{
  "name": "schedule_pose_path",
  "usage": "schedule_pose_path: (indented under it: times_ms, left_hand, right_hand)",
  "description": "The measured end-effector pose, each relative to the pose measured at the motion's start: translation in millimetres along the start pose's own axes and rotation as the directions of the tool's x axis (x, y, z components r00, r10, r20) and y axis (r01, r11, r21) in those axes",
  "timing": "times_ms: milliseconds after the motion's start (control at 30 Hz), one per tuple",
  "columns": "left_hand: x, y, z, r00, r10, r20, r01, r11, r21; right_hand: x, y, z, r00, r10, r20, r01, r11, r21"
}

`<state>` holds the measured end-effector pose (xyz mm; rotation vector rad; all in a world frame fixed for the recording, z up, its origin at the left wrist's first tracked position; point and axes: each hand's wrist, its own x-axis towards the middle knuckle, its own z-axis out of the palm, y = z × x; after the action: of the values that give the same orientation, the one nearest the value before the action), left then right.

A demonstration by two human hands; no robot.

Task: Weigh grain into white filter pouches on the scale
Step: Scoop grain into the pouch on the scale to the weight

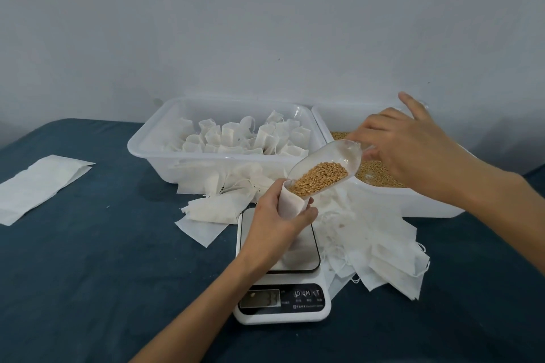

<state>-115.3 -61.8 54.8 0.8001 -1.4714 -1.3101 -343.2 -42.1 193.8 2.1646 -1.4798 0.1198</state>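
Left hand [274, 215] fingers [306, 212] around pouch [290, 200], scoop [321, 168] at its mouth

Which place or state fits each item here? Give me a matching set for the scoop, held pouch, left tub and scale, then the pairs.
Things:
1. clear scoop
2. held pouch
3. left tub
4. scale

Places or states:
A. full of filled white pouches
B. under the left hand
C. loaded with grain, tipped by the right hand
D. open-mouthed, gripped by the left hand

Pairs: 1-C, 2-D, 3-A, 4-B
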Motion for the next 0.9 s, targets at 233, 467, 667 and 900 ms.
schedule_pose_path:
  times_ms: [233, 467, 667, 900]
  left_hand:
    - [0.1, 0.4, -0.7, 1.0, -0.012, -0.006, 0.012, 1.0, 0.003]
    - [1.6, -2.7, -2.4, 0.998, -0.053, -0.015, 0.054, 0.998, 0.032]
    - [2.2, -2.0, -2.5, 0.997, -0.075, -0.031, 0.077, 0.995, 0.058]
    - [1.4, -0.6, -2.7, 0.996, -0.072, -0.042, 0.075, 0.995, 0.07]
  right_hand:
    - [-1.0, -2.2, -4.4, 0.997, 0.029, 0.07, -0.03, 1.0, 0.007]
    - [-0.4, -4.7, -2.5, 0.996, 0.035, 0.081, -0.037, 0.999, 0.017]
    - [-0.3, -5.7, 1.8, 0.999, 0.013, 0.034, -0.013, 1.0, 0.016]
    - [-1.1, -5.1, 5.1, 0.999, -0.027, -0.018, 0.028, 0.999, 0.022]
